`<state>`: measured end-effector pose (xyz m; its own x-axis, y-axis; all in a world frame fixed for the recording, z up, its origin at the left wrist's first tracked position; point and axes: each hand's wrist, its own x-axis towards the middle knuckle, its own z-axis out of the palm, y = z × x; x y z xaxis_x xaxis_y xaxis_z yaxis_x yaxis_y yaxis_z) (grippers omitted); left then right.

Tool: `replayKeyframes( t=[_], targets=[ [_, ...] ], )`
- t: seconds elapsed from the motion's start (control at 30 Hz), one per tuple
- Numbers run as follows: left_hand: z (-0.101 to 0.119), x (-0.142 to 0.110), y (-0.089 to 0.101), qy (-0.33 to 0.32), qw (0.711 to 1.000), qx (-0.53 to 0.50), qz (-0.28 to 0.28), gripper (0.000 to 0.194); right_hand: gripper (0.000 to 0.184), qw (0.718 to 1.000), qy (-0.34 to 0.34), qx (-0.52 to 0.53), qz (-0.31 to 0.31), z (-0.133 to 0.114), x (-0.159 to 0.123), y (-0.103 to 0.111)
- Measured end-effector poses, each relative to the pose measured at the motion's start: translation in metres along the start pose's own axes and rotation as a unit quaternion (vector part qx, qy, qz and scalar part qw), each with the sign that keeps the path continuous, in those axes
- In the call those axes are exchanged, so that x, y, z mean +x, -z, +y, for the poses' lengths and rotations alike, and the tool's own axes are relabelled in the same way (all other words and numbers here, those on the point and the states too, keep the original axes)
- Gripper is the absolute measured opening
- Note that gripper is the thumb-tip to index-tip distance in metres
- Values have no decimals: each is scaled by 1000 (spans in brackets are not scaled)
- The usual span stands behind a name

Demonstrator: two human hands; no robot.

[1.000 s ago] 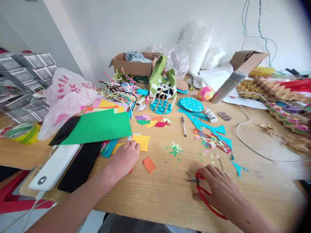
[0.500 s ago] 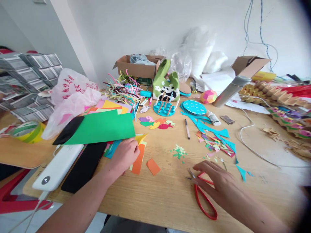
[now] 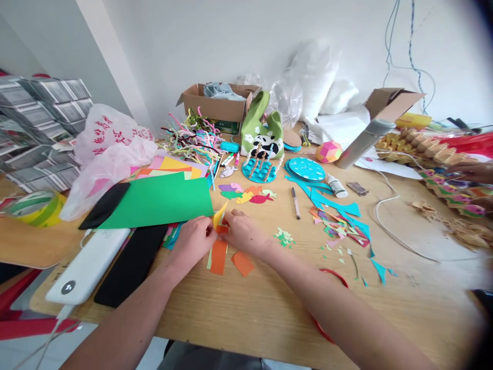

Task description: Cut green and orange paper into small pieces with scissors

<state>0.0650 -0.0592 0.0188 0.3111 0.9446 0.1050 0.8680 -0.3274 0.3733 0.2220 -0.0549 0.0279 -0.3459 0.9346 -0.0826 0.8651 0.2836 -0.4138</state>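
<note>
My left hand (image 3: pixel 197 234) is closed on a small piece of yellow paper (image 3: pixel 220 215), which stands up between my hands. From the other side my right hand (image 3: pixel 244 232) has its fingers closed at the same paper; its fingertips are partly hidden. Under and in front of them lie orange paper strips (image 3: pixel 219 258) with a pale green edge, and a loose orange piece (image 3: pixel 242 263). Scissors with red handles (image 3: pixel 340 278) lie beneath my right forearm, mostly covered by it. Beyond my hands are several colourful paper fish (image 3: pixel 244 194).
A green sheet (image 3: pixel 162 203), a white power bank (image 3: pixel 87 267) and a black phone-like slab (image 3: pixel 131 267) lie left. Paper scraps (image 3: pixel 339 226), a pen (image 3: pixel 295 203) and a glue bottle (image 3: pixel 336 186) are right. Another person's hand (image 3: pixel 472 172) is by egg cartons (image 3: pixel 449 192).
My right hand has left the scissors on the table and moved left to the yellow paper beside my left hand. Another person's hand has appeared at the right edge.
</note>
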Motion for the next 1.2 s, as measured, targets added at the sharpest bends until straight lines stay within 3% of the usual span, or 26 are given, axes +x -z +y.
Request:
replayKeyframes(
  t=[0.1,0.27,0.47,0.6,0.73,0.9,1.03,1.1,1.2],
  targets=[
    [0,0,0,-5,1000,1,1,12,33,1000,10,-20,-5,-1,1,-8],
    [0,0,0,-12,1000,0,0,13,17,1000,-6,5,-10,-1,2,-12],
    [-1,-1,1,-10,1000,-7,-10,13,12,994,-63,86,-4,-1,-10,0],
    [2,-4,2,-27,999,-18,-15,13,20,952,-104,288,9,14,-38,16],
    [9,-8,-1,-70,997,0,-22,15,29,874,-115,471,28,31,-74,30],
    [13,-12,-2,-107,993,16,-36,17,36,819,-135,552,86,41,-106,41],
    [28,-13,8,-106,991,-87,-2,11,39,787,-138,592,108,42,-119,39],
    [43,-12,12,-91,976,-194,-45,16,39,776,-133,607,109,41,-121,37],
    [71,-7,11,-58,908,-367,-195,29,42,767,-123,616,132,40,-125,35]
  ],
)
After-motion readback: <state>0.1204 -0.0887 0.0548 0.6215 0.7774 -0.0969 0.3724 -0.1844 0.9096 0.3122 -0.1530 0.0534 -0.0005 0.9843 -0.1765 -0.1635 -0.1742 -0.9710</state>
